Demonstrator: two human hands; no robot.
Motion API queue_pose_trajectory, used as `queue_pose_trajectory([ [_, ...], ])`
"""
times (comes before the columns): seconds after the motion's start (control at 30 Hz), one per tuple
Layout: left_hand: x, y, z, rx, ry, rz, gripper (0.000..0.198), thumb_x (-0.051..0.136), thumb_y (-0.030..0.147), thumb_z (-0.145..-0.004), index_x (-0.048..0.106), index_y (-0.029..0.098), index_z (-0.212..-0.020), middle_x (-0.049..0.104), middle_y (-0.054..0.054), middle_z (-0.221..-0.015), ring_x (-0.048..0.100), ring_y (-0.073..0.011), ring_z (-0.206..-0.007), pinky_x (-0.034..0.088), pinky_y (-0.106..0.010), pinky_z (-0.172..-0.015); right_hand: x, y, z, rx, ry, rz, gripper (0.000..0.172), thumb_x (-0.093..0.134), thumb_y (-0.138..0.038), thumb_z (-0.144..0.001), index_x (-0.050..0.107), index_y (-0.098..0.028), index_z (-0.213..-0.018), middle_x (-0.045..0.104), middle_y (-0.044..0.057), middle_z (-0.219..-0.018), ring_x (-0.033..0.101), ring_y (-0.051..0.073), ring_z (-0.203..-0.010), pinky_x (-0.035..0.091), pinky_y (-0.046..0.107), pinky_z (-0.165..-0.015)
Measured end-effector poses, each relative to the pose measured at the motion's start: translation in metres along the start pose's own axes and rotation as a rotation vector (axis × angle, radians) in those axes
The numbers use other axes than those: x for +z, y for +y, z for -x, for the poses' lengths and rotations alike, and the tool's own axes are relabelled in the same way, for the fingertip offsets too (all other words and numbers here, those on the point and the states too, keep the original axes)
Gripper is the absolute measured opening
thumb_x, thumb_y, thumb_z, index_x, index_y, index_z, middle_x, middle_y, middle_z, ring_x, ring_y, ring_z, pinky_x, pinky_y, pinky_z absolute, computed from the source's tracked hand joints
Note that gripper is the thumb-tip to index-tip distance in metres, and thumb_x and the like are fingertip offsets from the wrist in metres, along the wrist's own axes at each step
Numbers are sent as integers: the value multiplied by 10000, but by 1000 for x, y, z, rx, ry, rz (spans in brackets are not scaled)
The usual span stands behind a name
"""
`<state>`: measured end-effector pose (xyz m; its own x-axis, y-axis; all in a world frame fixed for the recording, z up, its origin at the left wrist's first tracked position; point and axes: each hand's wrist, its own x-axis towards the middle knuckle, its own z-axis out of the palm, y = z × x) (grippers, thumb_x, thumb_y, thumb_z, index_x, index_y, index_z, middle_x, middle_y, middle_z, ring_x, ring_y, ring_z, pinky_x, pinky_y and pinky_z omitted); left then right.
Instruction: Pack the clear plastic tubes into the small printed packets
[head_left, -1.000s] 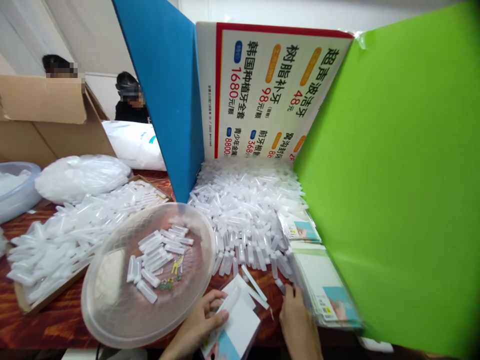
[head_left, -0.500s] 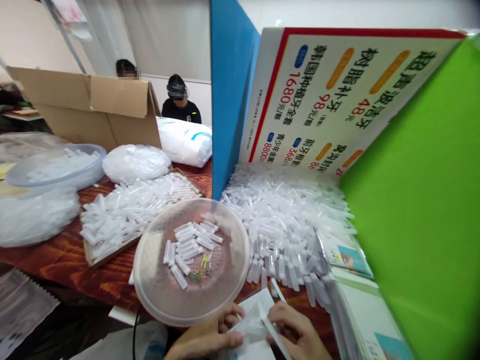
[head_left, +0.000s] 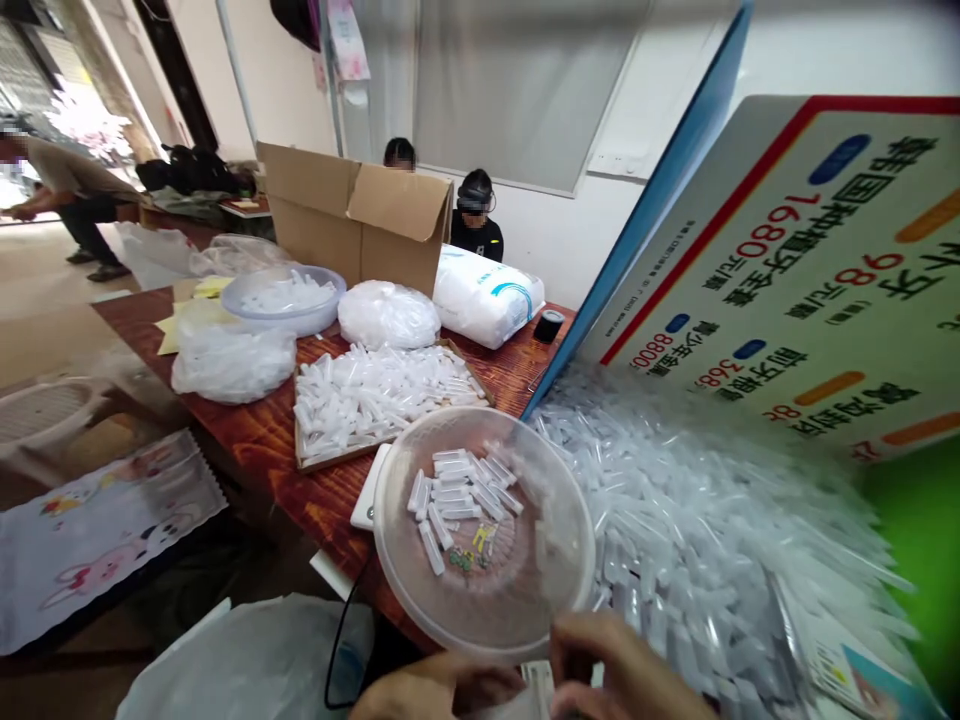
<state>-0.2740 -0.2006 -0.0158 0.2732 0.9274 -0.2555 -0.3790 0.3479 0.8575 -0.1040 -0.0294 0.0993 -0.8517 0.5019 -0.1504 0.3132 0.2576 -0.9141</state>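
Note:
My left hand (head_left: 431, 695) and my right hand (head_left: 619, 675) meet at the bottom edge, just below a clear round plastic lid (head_left: 420, 590). Both have curled fingers pinching a pale packet (head_left: 534, 682) between them, mostly hidden and cut off by the frame. The lid holds several small clear plastic tubes (head_left: 457, 492) and a few coloured bits. A big heap of the same clear tubes (head_left: 675, 500) lies to the right of the lid, in front of a printed board (head_left: 810, 280).
A shallow cardboard tray of tubes (head_left: 375, 390), plastic bags (head_left: 232, 360), a clear basin (head_left: 281, 300), an open cardboard box (head_left: 352, 215) and a white sack (head_left: 487, 295) stand on the wooden table (head_left: 262, 440). Two people sit behind the box; another stands far left. A bag (head_left: 247, 665) lies below the table edge.
The view has swung left and up, revealing more of the room. My hands have dropped toward the bottom edge, still together on the packet; the green board is almost out of view.

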Motion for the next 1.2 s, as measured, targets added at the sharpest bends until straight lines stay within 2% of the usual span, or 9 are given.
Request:
queue_pose_trajectory([
  [0.1, 0, -8, 8, -28, 49, 11, 922, 918, 656, -524, 690, 279, -1334, 655, -54, -1452, 507, -412, -1410, 340, -539, -1213, -10, -34, -53, -112, -271, 234, 182, 787, -325, -850, 754, -216, -710, 707, -19, -633, 600, 149, -569, 405, 226, -526],
  [0.27, 0, -14, 18, -2, 217, -5, 768, 961, 449, -578, 710, 254, -1277, 744, -69, -1306, 629, -381, -1275, 425, -521, -1150, 56, -53, -130, -263, -58, 666, 79, 796, -93, -798, 746, -149, -822, 731, 8, -712, 671, 176, -662, 470, 245, -614],
  [0.43, -3, -18, 20, 29, 212, -105, 687, 931, 419, -647, 687, 194, -1249, 752, -96, -1247, 667, -343, -1188, 471, -482, -1086, 102, -36, -138, -201, -14, 658, 143, 685, 35, -826, 714, -96, -875, 697, -39, -717, 666, 125, -645, 542, 266, -683],
  [0.6, 8, -8, 8, 65, 175, -11, 772, 918, 475, -659, 648, 193, -1325, 717, -135, -1339, 629, -347, -1267, 426, -501, -1134, 26, -40, -91, -220, 10, 519, 630, 622, -42, -835, 527, -140, -1450, 681, -45, -734, 667, 141, -693, 499, 227, -696],
  [0.73, 20, 6, -10, 35, 46, 42, 723, 892, 493, -717, 655, 187, -1327, 758, -120, -1237, 670, -320, -1181, 495, -435, -1020, -26, -8, -6, -19, 230, -153, 472, 604, -304, -969, 476, -257, -1422, 692, -28, -783, 658, 151, -637, 538, 254, -630],
  [0.83, 27, 12, -28, -6, -12, 145, 702, 878, 543, -723, 675, 159, -1275, 781, -110, -1126, 709, -280, -1052, 512, -356, -920, -23, 42, 54, 154, 556, -404, 411, 730, -476, -896, 603, -225, -1196, 706, -1, -730, 650, 171, -622, 537, 271, -620],
  [0.93, 38, 14, -48, -104, 67, 215, 677, 880, 570, -710, 689, 146, -1202, 789, -93, -1013, 721, -223, -891, 517, -295, -810, -3, 83, 88, 255, 699, -466, 433, 788, -530, -834, 698, -210, -1111, 730, 30, -759, 652, 191, -666, 540, 289, -656],
  [1.1, 58, 19, -72, -257, 87, 234, 600, 833, 630, -739, 711, 134, -1052, 763, -60, -853, 671, -163, -728, 481, -254, -698, 13, 106, 99, 243, 607, -505, 480, 726, -610, -855, 786, -218, -1125, 768, 105, -1112, 676, 305, -1034, 515, 418, -971],
  [1.2, 62, 23, -76, -288, 137, 269, 507, 839, 591, -747, 723, 149, -966, 746, -42, -830, 673, -181, -812, 490, -275, -785, 10, 108, 97, 225, 526, -477, 439, 671, -600, -897, 808, -216, -1060, 758, 98, -1046, 653, 311, -1032, 503, 427, -965],
])
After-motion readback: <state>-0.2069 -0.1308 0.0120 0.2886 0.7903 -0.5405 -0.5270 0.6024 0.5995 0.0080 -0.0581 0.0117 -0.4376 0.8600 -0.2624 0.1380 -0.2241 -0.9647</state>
